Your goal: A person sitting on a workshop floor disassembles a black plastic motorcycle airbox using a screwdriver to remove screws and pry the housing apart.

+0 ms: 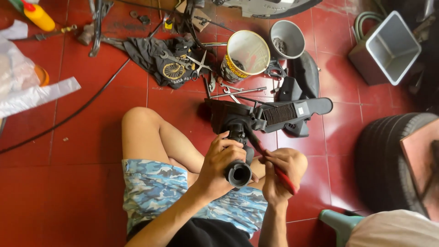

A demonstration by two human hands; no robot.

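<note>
- Above the lap, over the red tiled floor [82,151], a black plastic air-filter housing [270,116] with a ribbed rubber intake tube [238,171] is held up; the tube's round mouth faces the camera.
- The left hand [222,162] is wrapped around the tube just behind its mouth; its fingers are clamped on the rubber, thumb over the top.
- The right hand [280,176] is closed around the red handle of a screwdriver [274,167]; the dark shaft is angled up and left to where the tube joins the housing; the tip itself is hidden, so what it engages cannot be told.
- For this step to be done well, it is judged that the tube should be kept steady by the left hand, the tool seated squarely before being turned, and pressure kept in line with the shaft so that a slip toward the left fingers is avoided.
- Further off on the floor, a dark cloth [160,57] with pliers and wrenches, a tin can [246,55] and a grey bucket [287,39] are seen; a tyre [388,155] lies to the right.
</note>
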